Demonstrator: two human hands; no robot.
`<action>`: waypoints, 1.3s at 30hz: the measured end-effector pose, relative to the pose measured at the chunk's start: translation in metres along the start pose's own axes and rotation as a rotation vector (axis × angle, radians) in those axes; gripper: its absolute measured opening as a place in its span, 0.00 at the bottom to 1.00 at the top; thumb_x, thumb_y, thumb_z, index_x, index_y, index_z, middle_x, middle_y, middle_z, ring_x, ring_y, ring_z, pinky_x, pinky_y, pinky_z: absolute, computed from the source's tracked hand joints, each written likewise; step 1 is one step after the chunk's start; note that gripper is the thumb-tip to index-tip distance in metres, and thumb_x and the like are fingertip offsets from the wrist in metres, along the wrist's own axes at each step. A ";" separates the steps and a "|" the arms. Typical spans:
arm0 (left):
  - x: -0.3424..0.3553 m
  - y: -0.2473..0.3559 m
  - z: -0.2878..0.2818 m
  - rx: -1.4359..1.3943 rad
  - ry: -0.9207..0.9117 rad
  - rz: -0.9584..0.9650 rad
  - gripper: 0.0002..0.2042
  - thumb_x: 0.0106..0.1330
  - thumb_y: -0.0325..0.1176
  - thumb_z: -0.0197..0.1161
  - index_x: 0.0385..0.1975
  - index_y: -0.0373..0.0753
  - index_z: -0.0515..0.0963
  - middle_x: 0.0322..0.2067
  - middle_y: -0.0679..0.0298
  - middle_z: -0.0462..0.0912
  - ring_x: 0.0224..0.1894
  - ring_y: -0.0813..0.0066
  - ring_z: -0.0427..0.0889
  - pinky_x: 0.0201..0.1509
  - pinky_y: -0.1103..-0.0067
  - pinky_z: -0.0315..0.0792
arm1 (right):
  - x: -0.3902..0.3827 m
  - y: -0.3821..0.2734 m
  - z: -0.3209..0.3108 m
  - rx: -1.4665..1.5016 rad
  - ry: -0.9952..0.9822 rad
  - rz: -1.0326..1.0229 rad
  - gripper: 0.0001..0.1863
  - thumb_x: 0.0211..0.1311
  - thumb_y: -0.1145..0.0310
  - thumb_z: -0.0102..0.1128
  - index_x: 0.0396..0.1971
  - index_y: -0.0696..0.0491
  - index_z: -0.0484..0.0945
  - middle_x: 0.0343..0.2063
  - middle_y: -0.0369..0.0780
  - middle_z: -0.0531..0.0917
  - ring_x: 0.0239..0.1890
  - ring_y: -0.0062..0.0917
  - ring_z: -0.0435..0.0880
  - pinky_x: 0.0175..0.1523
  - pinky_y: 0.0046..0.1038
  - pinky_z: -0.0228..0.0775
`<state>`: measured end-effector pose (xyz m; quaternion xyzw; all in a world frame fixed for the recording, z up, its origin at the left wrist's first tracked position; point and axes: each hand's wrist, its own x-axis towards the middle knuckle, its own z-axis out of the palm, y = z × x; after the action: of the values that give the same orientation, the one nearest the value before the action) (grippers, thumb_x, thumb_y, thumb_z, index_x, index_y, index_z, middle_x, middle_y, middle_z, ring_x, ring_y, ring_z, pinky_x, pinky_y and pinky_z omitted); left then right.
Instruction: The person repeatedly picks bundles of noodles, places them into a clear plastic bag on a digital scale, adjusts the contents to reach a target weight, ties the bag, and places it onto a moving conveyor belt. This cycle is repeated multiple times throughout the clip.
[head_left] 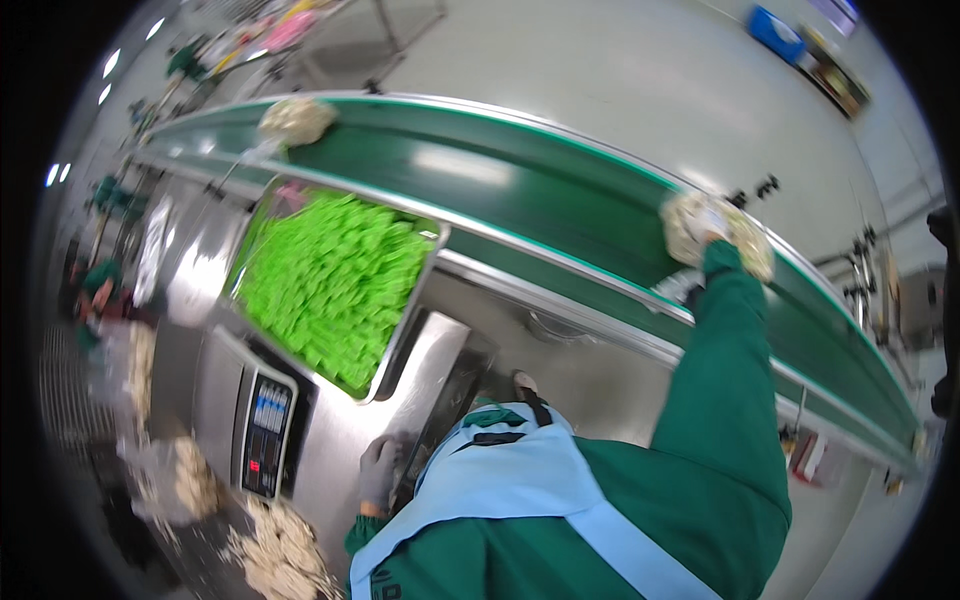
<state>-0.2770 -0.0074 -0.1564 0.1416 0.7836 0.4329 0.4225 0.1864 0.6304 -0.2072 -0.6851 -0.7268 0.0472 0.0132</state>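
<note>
Stretched far out to the right, my right hand (pixel 712 224), in a light glove, grips the top of a clear plastic bag of pale pieces (pixel 756 246) lying on the green conveyor belt (pixel 560 215). The bag's loose plastic end hangs toward the near rail. My left hand (pixel 379 470), in a grey glove, rests by the edge of the steel table (pixel 335 425), holding nothing, with its fingers fairly straight. Beyond that hand stands a metal tray (pixel 405 345) heaped with bright green strips (pixel 335 280). The pale pieces are too blurred to name.
A weighing scale (pixel 268 435) sits left of my left hand. Near it are loose pale pieces (pixel 280 550) and an open plastic bag (pixel 175 480). Another filled bag (pixel 297 121) lies on the belt's far left. Metal rails edge the belt. Other people work at the far left.
</note>
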 end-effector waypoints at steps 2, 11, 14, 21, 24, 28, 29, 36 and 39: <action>0.003 0.008 0.004 0.225 -0.066 0.080 0.15 0.67 0.37 0.54 0.43 0.31 0.78 0.37 0.59 0.82 0.37 0.72 0.80 0.44 0.77 0.75 | -0.021 -0.010 -0.015 0.032 0.055 -0.078 0.29 0.65 0.51 0.48 0.59 0.55 0.68 0.53 0.48 0.75 0.54 0.37 0.75 0.59 0.39 0.66; -0.013 -0.004 -0.065 0.317 -0.054 0.191 0.21 0.66 0.47 0.52 0.49 0.37 0.77 0.40 0.53 0.82 0.42 0.62 0.81 0.48 0.71 0.75 | -0.351 -0.339 -0.068 0.969 -0.769 -1.178 0.20 0.53 0.75 0.63 0.48 0.58 0.75 0.36 0.43 0.83 0.39 0.30 0.83 0.47 0.30 0.74; -0.041 -0.023 -0.134 0.021 0.095 0.179 0.18 0.68 0.42 0.54 0.47 0.33 0.77 0.38 0.58 0.83 0.40 0.70 0.81 0.48 0.76 0.74 | -0.449 -0.426 -0.047 0.597 -0.886 -1.734 0.24 0.57 0.57 0.60 0.49 0.57 0.75 0.40 0.48 0.82 0.44 0.41 0.81 0.50 0.34 0.73; -0.111 -0.123 -0.399 -0.049 1.033 0.204 0.20 0.63 0.43 0.60 0.47 0.33 0.77 0.36 0.58 0.82 0.39 0.67 0.79 0.47 0.74 0.73 | -0.557 -0.549 0.043 0.207 -0.608 -1.618 0.15 0.57 0.56 0.60 0.37 0.51 0.78 0.30 0.43 0.84 0.33 0.41 0.82 0.40 0.39 0.73; -0.123 -0.146 -0.514 0.070 1.445 0.105 0.29 0.58 0.48 0.65 0.53 0.32 0.72 0.47 0.47 0.77 0.51 0.50 0.75 0.56 0.67 0.69 | -0.575 -0.563 0.067 0.469 -0.300 -1.650 0.09 0.55 0.59 0.61 0.31 0.48 0.78 0.25 0.40 0.83 0.28 0.38 0.82 0.33 0.39 0.73; -0.098 -0.111 -0.657 0.472 1.793 0.004 0.48 0.49 0.53 0.71 0.65 0.35 0.54 0.61 0.43 0.60 0.65 0.47 0.57 0.65 0.59 0.59 | -0.585 -0.568 0.073 0.432 -0.268 -1.543 0.09 0.53 0.59 0.62 0.31 0.47 0.78 0.24 0.40 0.83 0.27 0.38 0.82 0.33 0.38 0.74; -0.086 -0.097 -0.690 0.444 1.794 -0.062 0.50 0.48 0.55 0.71 0.66 0.36 0.53 0.63 0.44 0.59 0.66 0.47 0.55 0.66 0.56 0.56 | -0.587 -0.567 0.072 0.459 -0.240 -1.541 0.09 0.53 0.59 0.63 0.31 0.47 0.78 0.24 0.40 0.83 0.27 0.38 0.82 0.33 0.38 0.74; -0.023 -0.089 -0.853 0.406 1.953 -0.259 0.52 0.46 0.69 0.62 0.66 0.38 0.56 0.63 0.49 0.64 0.65 0.49 0.62 0.67 0.56 0.56 | -0.590 -0.571 0.064 0.402 -0.225 -1.461 0.11 0.55 0.57 0.61 0.31 0.48 0.79 0.26 0.40 0.83 0.29 0.38 0.83 0.35 0.36 0.75; -0.005 -0.119 -0.854 0.223 1.689 0.000 0.28 0.59 0.61 0.58 0.37 0.38 0.84 0.31 0.53 0.85 0.37 0.54 0.83 0.40 0.68 0.73 | -0.589 -0.571 0.063 0.374 -0.296 -1.430 0.11 0.55 0.57 0.61 0.31 0.48 0.78 0.26 0.40 0.83 0.28 0.37 0.83 0.34 0.36 0.75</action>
<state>-0.9274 -0.5571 -0.0195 -0.1881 0.8740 0.3135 -0.3201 -0.3512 0.0077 -0.1939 -0.0192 -0.9685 0.2412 0.0589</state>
